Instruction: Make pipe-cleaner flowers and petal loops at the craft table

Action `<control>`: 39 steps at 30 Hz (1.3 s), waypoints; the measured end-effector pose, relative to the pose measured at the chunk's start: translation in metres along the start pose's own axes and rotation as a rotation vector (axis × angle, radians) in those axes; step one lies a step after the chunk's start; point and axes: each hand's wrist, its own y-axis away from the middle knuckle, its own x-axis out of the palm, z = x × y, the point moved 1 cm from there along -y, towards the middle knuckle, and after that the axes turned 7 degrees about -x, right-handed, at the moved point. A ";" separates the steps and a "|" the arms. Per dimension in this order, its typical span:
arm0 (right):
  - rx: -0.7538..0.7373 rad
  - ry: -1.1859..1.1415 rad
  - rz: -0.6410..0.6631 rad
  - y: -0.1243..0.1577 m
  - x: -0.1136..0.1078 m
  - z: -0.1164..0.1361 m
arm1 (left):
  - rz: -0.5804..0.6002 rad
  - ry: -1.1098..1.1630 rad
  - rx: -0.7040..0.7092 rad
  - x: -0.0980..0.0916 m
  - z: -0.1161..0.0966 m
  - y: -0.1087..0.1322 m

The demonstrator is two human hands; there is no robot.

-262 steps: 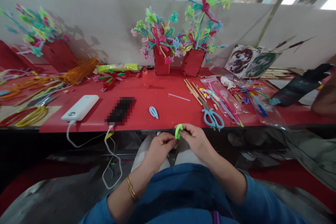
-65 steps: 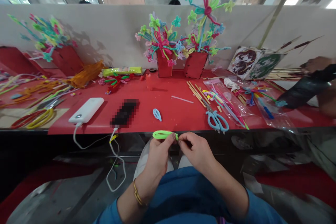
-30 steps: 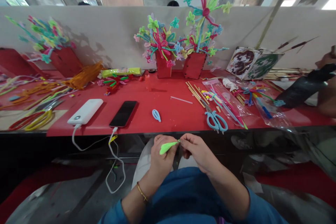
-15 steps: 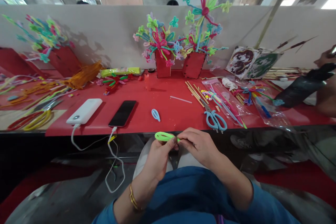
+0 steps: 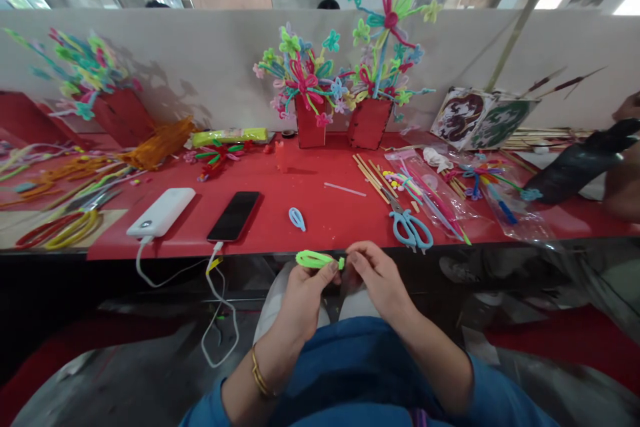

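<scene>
My left hand (image 5: 305,293) pinches a bright green pipe cleaner (image 5: 313,259) between thumb and fingers, over my lap just off the table's front edge. The pipe cleaner is bent into a long narrow loop, and its short gathered end sticks out past my thumb on the right. Close beside that end is my right hand (image 5: 380,280), fingers curled but apart from the green piece, with nothing visible in them. On the table beyond lies a small light blue pipe cleaner loop (image 5: 297,219). Light blue scissors (image 5: 411,229) rest to the right at the table edge.
A phone (image 5: 234,215) and a white power bank (image 5: 161,212) with cables lie on the red table (image 5: 280,180). Red vases (image 5: 370,123) of pipe cleaner flowers stand behind. Wooden sticks (image 5: 370,177), plastic bags and a black bottle (image 5: 575,170) are right, near another person's arm.
My right hand has let go of the green pipe cleaner's end and moved slightly right, uncovering that end. My left hand keeps its pinch.
</scene>
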 end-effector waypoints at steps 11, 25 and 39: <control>-0.588 0.600 0.019 0.001 -0.003 0.004 | 0.007 0.034 0.013 -0.002 0.003 -0.001; -0.026 0.218 0.256 0.004 -0.001 0.011 | 0.106 -0.376 0.193 -0.009 -0.012 0.003; -0.141 0.415 0.229 0.008 0.001 -0.008 | 0.011 -0.151 0.005 -0.018 -0.008 -0.003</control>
